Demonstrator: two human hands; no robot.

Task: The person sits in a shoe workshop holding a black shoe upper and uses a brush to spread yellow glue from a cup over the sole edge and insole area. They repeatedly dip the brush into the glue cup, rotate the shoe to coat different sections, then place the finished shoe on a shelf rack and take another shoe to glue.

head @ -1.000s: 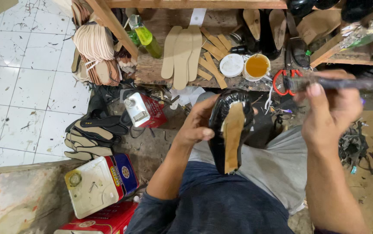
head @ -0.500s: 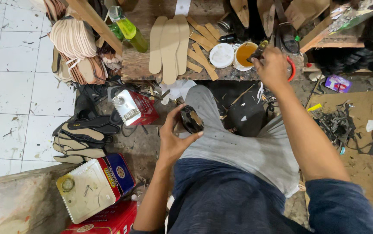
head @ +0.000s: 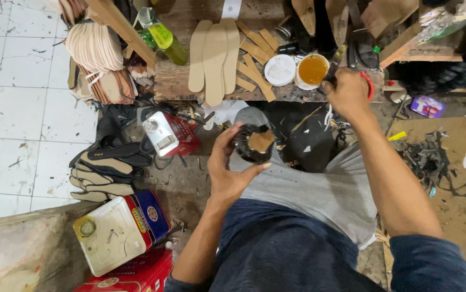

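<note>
Left hand: the left hand (head: 232,170) is held above the lap, fingers curled around a black shoe (head: 254,143), which is gripped from the side with its opening turned up.
Shoe: a tan insole piece is seen inside the black shoe; the shoe is held just in front of the grey-clad knee, below the edge of the tabletop (head: 173,81).
Right hand: the right hand (head: 347,93) is stretched forward to the tabletop and closed around a thin dark tool; what kind of tool it is cannot be told.
Glue pot: a small white pot of amber liquid (head: 312,70) is stood on the tabletop, just beside the right hand, and the tip of the tool is held at its rim.
White lid: a round white lid (head: 280,70) is laid touching the pot on its left.
Insoles: pale flat insole cut-outs (head: 214,54) are laid side by side on the tabletop, with narrow tan strips beside them.
Bottle: a green and yellow bottle (head: 162,35) is laid tilted at the left end of the tabletop.
Floor, left: a stack of dark soles (head: 106,170) is piled on the floor, near a red tin with a white top (head: 170,135).
Floor, near: a larger tin with a cream lid (head: 116,232) is set by the left forearm.
</note>
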